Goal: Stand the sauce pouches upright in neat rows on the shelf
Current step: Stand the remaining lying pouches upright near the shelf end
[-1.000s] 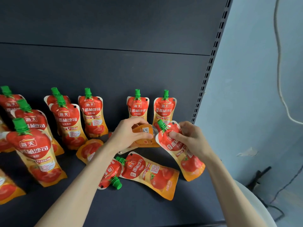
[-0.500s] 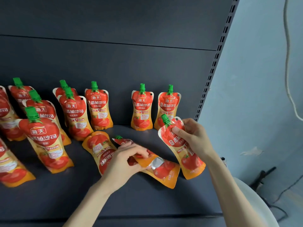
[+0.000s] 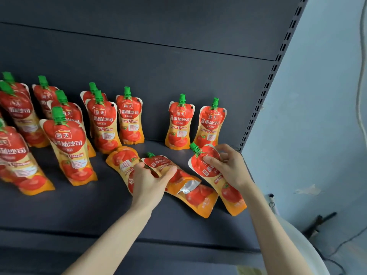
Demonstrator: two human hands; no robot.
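- Head view: the right hand [image 3: 228, 167] is clamped on the held pouch [image 3: 210, 171], thumb and fingers pinching its shoulders just under the green cap [image 3: 195, 148].
- The held pouch leans, cap toward 11 o'clock and base toward 5 o'clock; whether the base touches the shelf [image 3: 99, 211] I cannot tell.
- The left hand [image 3: 151, 181] lies over the flat pouch [image 3: 184, 183], fingers nearly straight and spread across its upper half, not visibly closed round it.
- The flat pouch's long axis runs from its cap at 11 o'clock to its base at 4 o'clock, so it points away from the left wrist. The left hand is the nearer one to it.
- A second fallen pouch [image 3: 123, 161] lies just at 9 o'clock of that hand, partly under it.
- At 12 o'clock of both hands two back pouches [image 3: 179, 124] stand upright by the rear panel, with a gap at their 9 o'clock side before the next standing pouches [image 3: 130, 118].
- My guess: the held pouch only needs tipping upright about its base, in front of those two; the flat one needs its cap end lifted.
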